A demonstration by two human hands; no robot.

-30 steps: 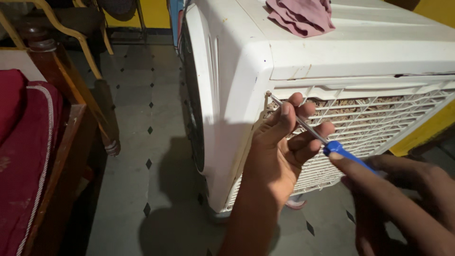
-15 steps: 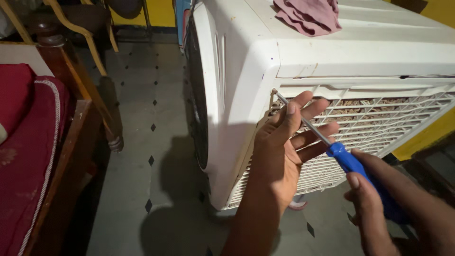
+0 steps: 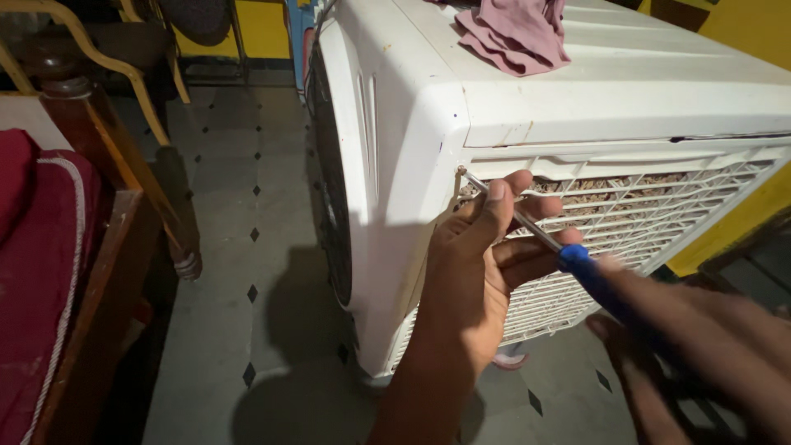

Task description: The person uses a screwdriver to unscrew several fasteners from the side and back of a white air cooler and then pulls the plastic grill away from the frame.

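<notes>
A big white air cooler stands on the tiled floor, its slatted side grille facing me. My right hand grips the blue handle of a screwdriver. The metal shaft runs up and left, and its tip sits at the grille's top left corner. My left hand rests against the grille there, thumb and fingers pinched around the shaft near the tip. The right hand is blurred.
A pink cloth lies crumpled on the cooler's top. A wooden bed frame with a red mattress stands at the left. A chair with yellow curved arms is at the back left. A yellow wall lies behind the cooler.
The view has shifted slightly. My right hand has blurred with motion on the screwdriver handle. My left hand stays pinched on the shaft at the grille corner.
</notes>
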